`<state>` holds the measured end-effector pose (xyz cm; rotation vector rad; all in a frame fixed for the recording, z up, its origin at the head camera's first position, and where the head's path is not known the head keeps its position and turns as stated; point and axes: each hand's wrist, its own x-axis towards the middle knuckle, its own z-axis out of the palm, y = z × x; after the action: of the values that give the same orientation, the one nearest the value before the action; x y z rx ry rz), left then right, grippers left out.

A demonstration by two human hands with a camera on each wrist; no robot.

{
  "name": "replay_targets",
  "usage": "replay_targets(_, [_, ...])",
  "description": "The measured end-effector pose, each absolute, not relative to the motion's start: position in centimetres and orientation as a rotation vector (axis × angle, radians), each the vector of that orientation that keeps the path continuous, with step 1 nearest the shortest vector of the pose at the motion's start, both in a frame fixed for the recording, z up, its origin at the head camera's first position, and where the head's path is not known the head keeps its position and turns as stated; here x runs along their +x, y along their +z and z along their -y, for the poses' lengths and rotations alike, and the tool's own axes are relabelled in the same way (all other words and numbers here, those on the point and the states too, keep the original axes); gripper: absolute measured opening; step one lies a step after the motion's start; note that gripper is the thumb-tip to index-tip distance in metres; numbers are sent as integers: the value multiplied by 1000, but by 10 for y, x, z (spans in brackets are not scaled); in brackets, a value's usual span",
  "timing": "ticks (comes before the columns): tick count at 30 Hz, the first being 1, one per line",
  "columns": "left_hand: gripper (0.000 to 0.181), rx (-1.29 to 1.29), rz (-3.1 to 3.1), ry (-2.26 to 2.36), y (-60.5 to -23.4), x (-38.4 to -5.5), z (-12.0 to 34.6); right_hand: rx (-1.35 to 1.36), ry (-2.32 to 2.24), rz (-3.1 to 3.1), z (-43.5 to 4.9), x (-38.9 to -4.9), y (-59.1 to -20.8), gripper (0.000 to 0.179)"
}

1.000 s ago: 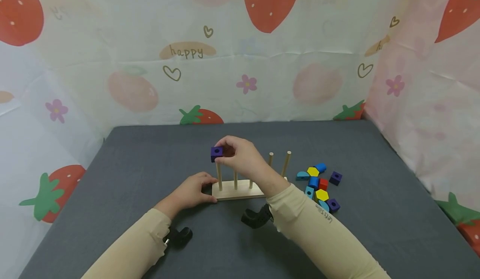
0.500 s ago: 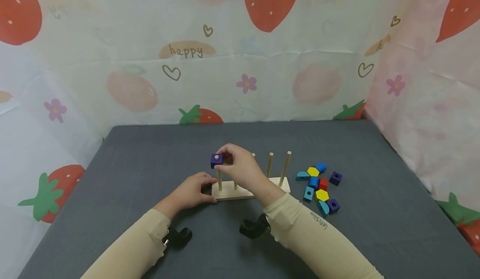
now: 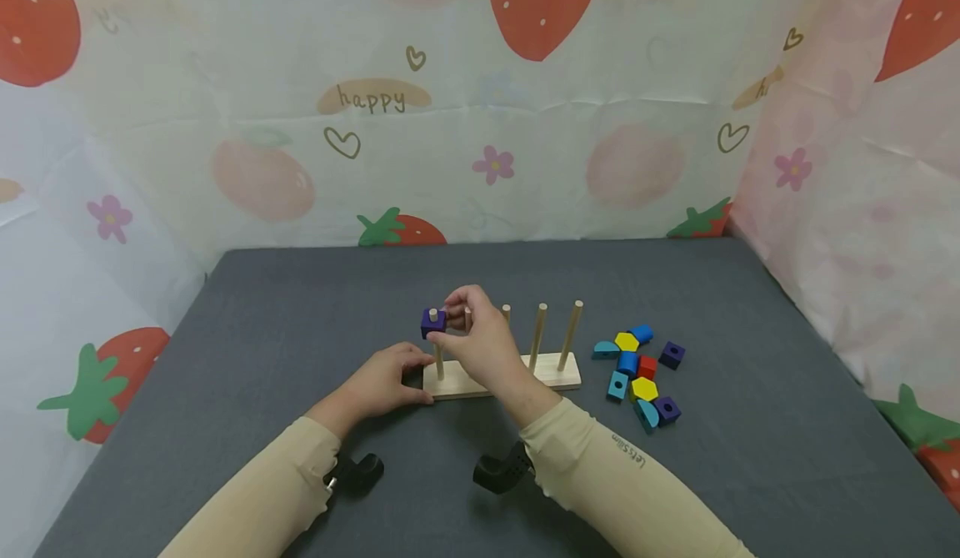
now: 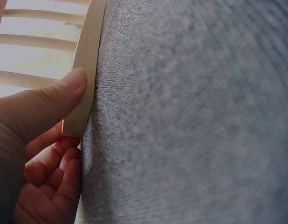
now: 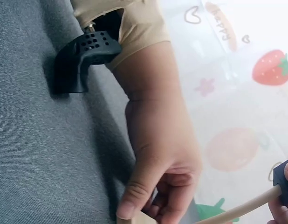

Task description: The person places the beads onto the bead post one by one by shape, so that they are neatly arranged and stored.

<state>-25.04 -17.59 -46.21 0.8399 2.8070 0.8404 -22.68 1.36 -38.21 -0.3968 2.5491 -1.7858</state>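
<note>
A wooden peg board (image 3: 457, 384) with several upright pegs lies on the grey cloth. My left hand (image 3: 384, 383) grips its left end; in the left wrist view, the thumb (image 4: 72, 84) presses the board's long edge, with the other fingers curled at its end. A purple square block (image 3: 432, 324) is threaded near the top of the leftmost peg (image 3: 440, 362), whose tip pokes through the hole. My right hand (image 3: 483, 341) pinches this block from its right side. In the right wrist view, fingertips overlap the dark block (image 5: 281, 179) at the right edge.
Right of the board lies a loose group of blocks, including yellow hexagons (image 3: 643, 389), a red block (image 3: 647, 367), blue cylinders (image 3: 627, 364), light blue half-rounds (image 3: 606, 350) and purple squares (image 3: 672, 355). Black wrist-camera mounts (image 3: 501, 468) hang beneath the sleeves. A strawberry-print curtain (image 3: 480, 108) stands behind.
My right hand has brought the purple block down over the tip of the leftmost peg, then barely moved it. My left hand has stayed on the board's end.
</note>
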Motion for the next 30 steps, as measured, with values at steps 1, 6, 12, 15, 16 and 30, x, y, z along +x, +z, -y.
replay_targets(1, [51,839,-2808,839,-462,-251,176,-384,-1797,-2542,-13,-226,-383,36])
replay_targets(6, [50,833,-2812,837,-462,-251,176,-351,-1809,-2547,-13,-226,-386,30])
replay_targets(12, [51,841,-2812,844,-462,-250,175,-317,-1829,-2514,-13,-226,-395,26])
replay_targets(15, [52,855,-2815,847,-462,-249,176,-302,-1819,-2502,-13,-226,-402,25])
replay_targets(16, [52,863,-2816,845,-462,-250,175,-301,-1815,-2502,-13,-227,-405,25])
replay_targets(30, [41,893,-2835,828,-464,-252,175,-248,-1777,-2469,-15,-227,-437,24])
